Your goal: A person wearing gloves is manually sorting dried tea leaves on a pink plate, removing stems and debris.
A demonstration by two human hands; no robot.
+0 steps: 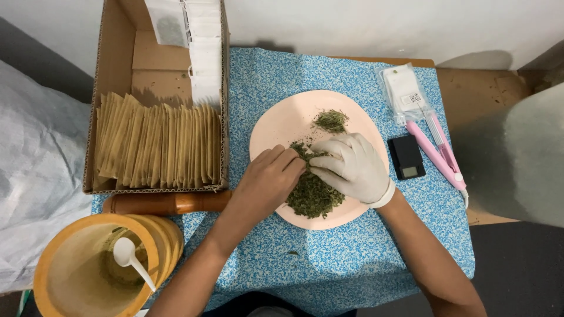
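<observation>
Two hands work over a pink plate (276, 126) on the blue speckled cloth (329, 264) covering the counter.

Near edge: yellow bowl (56, 258) at lower left, greenish-brown residue inside, white spoon (130, 258) resting in it, handle toward the rim. Just past it a brown wooden pestle (164, 202) lies flat, between bowl and box.

Middle: left hand (267, 182) bare, fingers curled, tips pressed together in the herb pile (314, 196); can't tell if it pinches anything. Right hand (352, 167) in a white glove, fingers bent down over the same pile, touching it; what's under them is hidden. Fingertips of both hands nearly meet. Pile of dried green chopped leaf sits on the near half of the plate; a smaller clump (331, 120) lies apart, toward the far rim.

Right of plate: small black scale (406, 157) with a grey screen, then a pink sealer (437, 152) lying diagonally. Clear plastic packet (404, 88) with white contents and a small square label sits at the sealer's far end.

Left, farther: open cardboard box (114, 64), a tight row of tan sachets (158, 147) standing on edge in its near part. White filter bags (202, 47) hang over the far right wall, one showing dark contents.

Far left: white sack (35, 170). Right edge: grey blurred shape, unclear.
</observation>
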